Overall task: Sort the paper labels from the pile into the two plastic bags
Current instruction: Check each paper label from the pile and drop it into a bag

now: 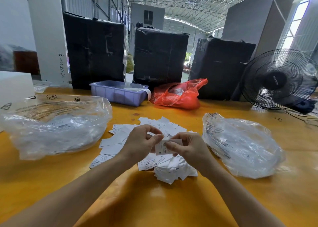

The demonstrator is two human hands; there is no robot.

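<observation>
Plastic, clear and crumpled, makes up the left bag [56, 125], which lies on the yellow table [154, 201] with its mouth open toward the middle; black recycling symbols and lines of warning print run across its upper side, too small to read, and a few white labels show through the film. Behind it stands a white pillar [49, 37] with handwritten digits running up its edge. Further right, at the back of the table, sits a pale purple tray [118, 93], then a red plastic bag [179, 96], with three black-wrapped bales [160, 56] behind them.

At the table's middle lies the pile of labels [165, 166], small white paper rectangles scattered flat and overlapping, some face down and blank, some printed in fine black text; "XS" reads on two of them near the front.

Above the pile, the left hand [141, 144] has its fingers curled, thumb and forefinger pinching the top edge of one label [163, 148], which bears a printed "S" at its lower corner. The right hand [187, 149] pinches the same label from the other side, fingertips meeting the left hand's.

Right of the pile lies the right bag [244, 146], clear, crumpled, printed with black text along its rim. A black fan [278, 78] stands at the far right.
</observation>
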